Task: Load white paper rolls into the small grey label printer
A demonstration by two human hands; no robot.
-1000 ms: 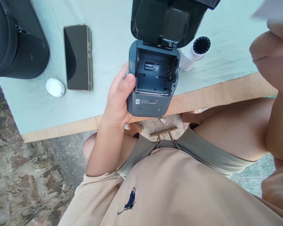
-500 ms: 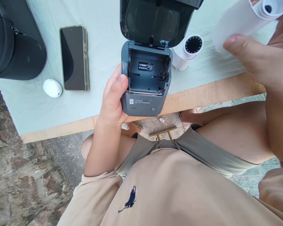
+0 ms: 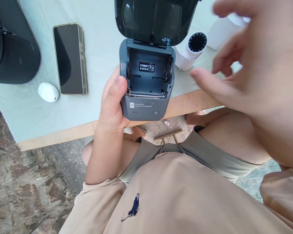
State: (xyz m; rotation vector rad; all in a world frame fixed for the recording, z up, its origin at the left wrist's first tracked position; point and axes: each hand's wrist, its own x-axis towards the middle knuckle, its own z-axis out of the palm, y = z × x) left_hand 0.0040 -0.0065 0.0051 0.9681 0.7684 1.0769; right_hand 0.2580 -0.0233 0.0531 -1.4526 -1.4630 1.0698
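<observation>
A dark grey label printer [image 3: 146, 86] is held by my left hand [image 3: 113, 100], its thumb on the near left edge and its fingers behind. The dark see-through lid [image 3: 156, 21] is swung up, baring a hollow bay with a small printed sticker and no roll inside. My right hand [image 3: 254, 61] is blurred at the right, fingers spread and holding nothing. Just left of it stands a white paper roll [image 3: 189, 53] with a black toothed core end. Partly hidden behind the fingers is a larger white roll [image 3: 217, 34] on the cloth.
A phone [image 3: 69, 60] lies left of the printer, beside a white earbud case [image 3: 48, 92]. A black zipped bag [image 3: 13, 53] fills the upper left corner. The pale cloth [image 3: 97, 42] ends near the table's wooden front edge [image 3: 61, 138], above my lap.
My right hand has let go of the larger white roll, which now stands on the table, and has moved left with fingers spread. My left hand still holds the open printer.
</observation>
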